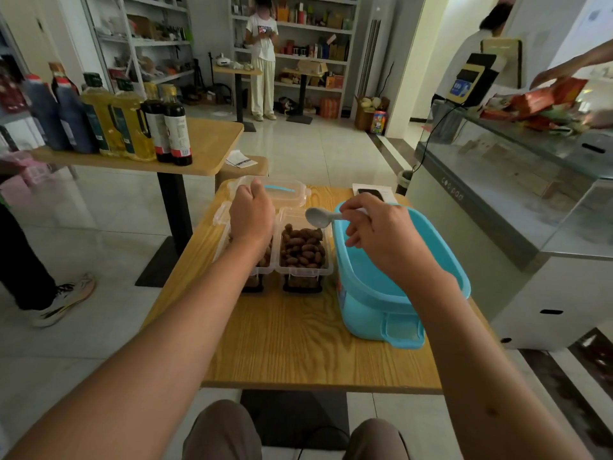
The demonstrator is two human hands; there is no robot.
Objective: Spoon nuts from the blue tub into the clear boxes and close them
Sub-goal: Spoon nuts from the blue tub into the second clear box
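Note:
Two clear boxes stand side by side on the wooden table (298,343). The right box (303,252) is filled with brown nuts and is uncovered. My left hand (252,217) hovers over the left box (265,263), hiding most of it, and seems to hold the edge of a clear lid (285,195) with a blue seal behind the boxes. My right hand (378,230) grips a pale grey spoon (320,216), whose empty bowl hangs above the right box's far edge. The blue tub (398,293) sits at the right; its inside looks empty where visible.
A dark phone on a white card (373,192) lies behind the tub. A second table (205,151) at the left carries oil and sauce bottles. A glass counter (514,180) stands to the right. People stand at the shelves, the counter and the left edge.

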